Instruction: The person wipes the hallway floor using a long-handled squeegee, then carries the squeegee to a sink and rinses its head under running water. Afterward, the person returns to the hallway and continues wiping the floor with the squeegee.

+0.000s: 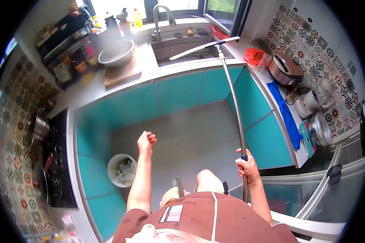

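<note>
My right hand point(247, 167) is wrapped round the pole of a long-handled floor squeegee point(233, 93), near its dark sleeve. The pole slants up and away from me, and its long, thin head lies across the view of the sink point(162, 60); whether it touches the sink edge I cannot tell. My left hand point(147, 141) hangs over the grey floor with its fingers curled in, and nothing shows in it. Below and left of that hand stands a white bin point(110, 170) with pale rubbish inside.
Teal cabinets point(177, 90) line the floor on several sides. On the counter are a metal basin point(117, 54), a wooden board point(123, 76), a rice cooker point(286, 69) and a blue cloth point(285, 113). A black stove point(60, 162) is at left, sliding glass doors point(300, 194) at right.
</note>
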Demonstrator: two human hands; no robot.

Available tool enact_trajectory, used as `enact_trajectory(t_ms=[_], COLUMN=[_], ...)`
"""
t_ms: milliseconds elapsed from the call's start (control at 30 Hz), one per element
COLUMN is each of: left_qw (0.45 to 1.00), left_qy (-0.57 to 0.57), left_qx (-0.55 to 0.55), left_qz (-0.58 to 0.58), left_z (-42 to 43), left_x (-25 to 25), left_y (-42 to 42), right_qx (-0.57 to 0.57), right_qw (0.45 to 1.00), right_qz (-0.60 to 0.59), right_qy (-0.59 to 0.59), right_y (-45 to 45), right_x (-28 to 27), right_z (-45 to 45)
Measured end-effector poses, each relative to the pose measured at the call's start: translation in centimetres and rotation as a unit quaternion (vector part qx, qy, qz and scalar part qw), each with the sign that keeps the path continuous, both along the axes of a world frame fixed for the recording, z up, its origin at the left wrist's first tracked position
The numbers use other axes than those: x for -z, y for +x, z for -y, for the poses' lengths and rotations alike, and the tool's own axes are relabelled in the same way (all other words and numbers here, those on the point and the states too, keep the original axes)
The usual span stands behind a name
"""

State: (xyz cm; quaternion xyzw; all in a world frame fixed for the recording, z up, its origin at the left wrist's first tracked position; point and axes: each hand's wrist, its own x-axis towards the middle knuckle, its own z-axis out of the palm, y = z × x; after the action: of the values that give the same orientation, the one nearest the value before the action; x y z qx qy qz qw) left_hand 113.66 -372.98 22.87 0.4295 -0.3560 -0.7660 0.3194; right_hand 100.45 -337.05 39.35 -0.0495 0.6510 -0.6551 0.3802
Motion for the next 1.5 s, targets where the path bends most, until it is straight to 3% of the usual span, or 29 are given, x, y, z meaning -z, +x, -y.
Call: enact_trajectory(t_ms=[133, 467, 600, 667, 733, 867, 1000, 1133, 1167, 1500], left_qw=[0.993, 0.998, 0.993, 0.992, 0.973, 0.968, 0.995, 0.994, 0.991, 0.965], left_qy=[0.026, -0.023, -0.051, 0.027, 0.086, 0.123, 0.035, -0.086, -0.104, -0.205], left_qx=[0.079, 0.012, 0.062, 0.068, 0.125, 0.141, 0.068, 0.062, 0.069, 0.132], left_qz=[-0.088, -0.049, -0.092, -0.106, -0.175, -0.165, -0.055, 0.033, 0.047, 0.096], left_z=[4.2, 20.1, 27.5, 29.8, 33.4, 41.6, 48.9, 54.6, 55.8, 60.7], left_x=[-3.7, -8.1, -9.2, -10.8, -9.4, -6.3, -4.8, -3.9, -3.4, -2.5], left_y=[-11.0, -25.6, -32.0, -35.6, -38.5, -45.8, -52.2, -57.0, -57.7, -58.9], right_qx=[0.006, -0.067, -0.068, -0.079, -0.092, -0.111, -0.078, -0.125, -0.067, -0.052], right_qw=[1.0, 0.995, 0.991, 0.99, 0.99, 0.96, 0.952, 0.948, 0.961, 0.93], right_qz=[0.014, 0.068, 0.111, 0.098, 0.054, -0.091, -0.019, -0.107, -0.01, -0.065], right_qy=[-0.001, 0.027, 0.036, 0.063, 0.089, 0.242, 0.297, 0.273, 0.269, 0.358], right_y=[-5.1, -20.7, -23.7, -25.0, -26.3, -27.4, -27.0, -26.5, -26.6, -25.3], right_x=[2.0, 5.9, 5.7, 5.6, 5.7, 4.8, 4.3, 3.7, 1.4, 0.2], right_z=[5.0, 14.0, 16.9, 17.6, 18.3, 20.4, 22.0, 23.8, 25.8, 27.7])
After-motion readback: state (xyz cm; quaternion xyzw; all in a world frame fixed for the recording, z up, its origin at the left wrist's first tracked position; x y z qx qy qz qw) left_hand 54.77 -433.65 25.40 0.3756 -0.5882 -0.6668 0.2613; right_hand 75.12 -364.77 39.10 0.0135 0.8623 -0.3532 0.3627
